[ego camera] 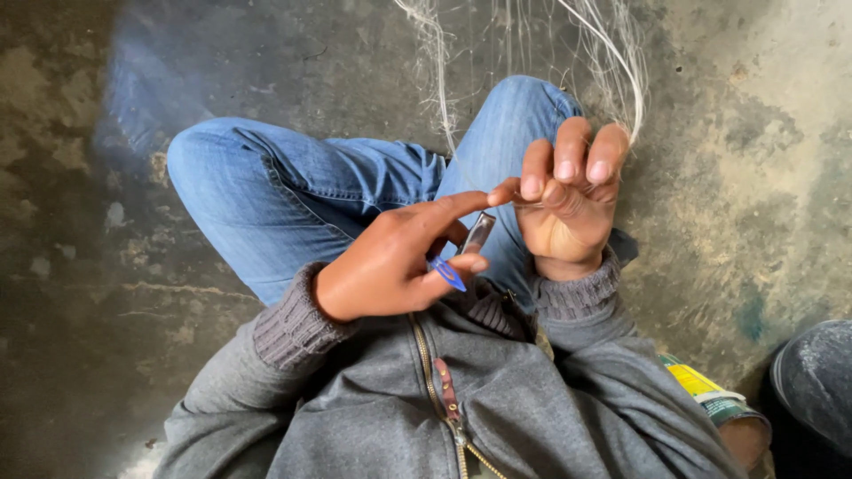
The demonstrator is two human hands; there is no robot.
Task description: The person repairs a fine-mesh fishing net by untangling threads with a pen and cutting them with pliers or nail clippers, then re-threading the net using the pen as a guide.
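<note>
My left hand [390, 257] is closed on a small blue netting needle [448, 273] and a thin dark flat gauge [477, 232], its forefinger stretched toward my right hand. My right hand [568, 200] is raised with fingers curled, pinching a fine pale line [524, 202]. White fishing net [612, 62] runs up from that hand over my knee to the top of the view. Both hands hover above my crossed legs in blue jeans [293, 195].
Rough stained concrete floor [80, 177] lies all around. A yellow and green packet [706, 390] sits at my right side, next to a dark rounded object [816, 381] at the lower right. My grey zip jacket [444, 408] fills the bottom.
</note>
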